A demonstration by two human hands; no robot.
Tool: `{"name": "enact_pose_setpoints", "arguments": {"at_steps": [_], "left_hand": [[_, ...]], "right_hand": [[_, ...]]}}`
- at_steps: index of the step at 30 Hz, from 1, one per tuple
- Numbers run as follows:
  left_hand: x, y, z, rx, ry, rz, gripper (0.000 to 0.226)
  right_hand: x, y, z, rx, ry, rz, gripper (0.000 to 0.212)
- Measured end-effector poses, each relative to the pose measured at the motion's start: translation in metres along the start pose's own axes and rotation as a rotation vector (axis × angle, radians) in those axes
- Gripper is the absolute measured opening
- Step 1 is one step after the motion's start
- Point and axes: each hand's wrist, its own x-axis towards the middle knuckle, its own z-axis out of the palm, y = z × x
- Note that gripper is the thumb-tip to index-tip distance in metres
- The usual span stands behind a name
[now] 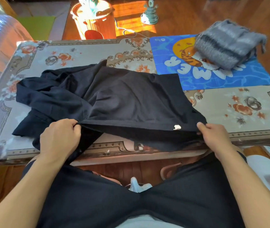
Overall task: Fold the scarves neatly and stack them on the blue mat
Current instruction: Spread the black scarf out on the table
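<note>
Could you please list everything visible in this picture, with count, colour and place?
black scarf: one, black, spread rumpled over the table's middle, near edge lifted
grey scarf: one, grey striped, folded on the blue mat
blue mat: one, blue with cartoon print, table's far right
table: one, floral beige cover
wooden bucket: one, orange-brown, on the floor beyond the table
ornament: one, pale green, floor beyond the table
left hand: grip pinching the scarf's near edge
right hand: grip pinching the same edge
</note>
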Motion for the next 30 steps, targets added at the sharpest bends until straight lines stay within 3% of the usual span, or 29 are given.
{"name": "enact_pose_setpoints", "arguments": {"at_steps": [2, 4, 6, 9, 13, 15, 17, 20, 25, 28, 30], "left_hand": [[0.017, 0.006, -0.014, 0.033, -0.007, 0.061, 0.019], [0.058, 0.014, -0.04, 0.073, -0.022, 0.099, 0.024], [0.114, 0.02, -0.082, 0.159, 0.018, 0.116, 0.03], [0.18, 0.044, -0.172, 0.24, 0.17, 0.085, 0.021], [0.215, 0.061, -0.274, 0.251, 0.587, 0.054, 0.024], [0.216, 0.058, -0.294, 0.265, 0.669, 0.071, 0.027], [0.207, 0.058, -0.292, 0.306, 0.687, 0.111, 0.029], [0.174, 0.067, -0.258, 0.332, 0.645, 0.153, 0.028], [0.114, 0.078, -0.137, 0.349, 0.373, 0.285, 0.022], [0.082, 0.091, -0.066, 0.384, 0.186, 0.346, 0.005], [0.06, 0.09, -0.022, 0.37, 0.087, 0.42, 0.027]], "right_hand": [[0.023, -0.031, -0.004, 0.192, 0.063, 0.057, 0.031], [0.058, -0.079, -0.009, 0.444, 0.005, 0.144, 0.016], [0.095, -0.143, -0.021, 0.479, -0.075, 0.13, 0.009], [0.119, -0.263, -0.059, 0.583, -0.097, -0.097, 0.007], [0.085, -0.401, -0.138, 1.079, 0.176, -0.465, 0.017], [0.075, -0.425, -0.164, 1.064, 0.326, -0.603, 0.023], [0.08, -0.418, -0.172, 1.018, 0.425, -0.608, 0.027], [0.1, -0.363, -0.158, 1.022, 0.39, -0.548, 0.021], [0.127, -0.201, -0.093, 0.747, 0.429, -0.312, 0.031], [0.148, -0.096, -0.053, 0.543, 0.362, -0.113, 0.036], [0.152, -0.039, -0.036, 0.347, 0.301, -0.021, 0.035]]}}
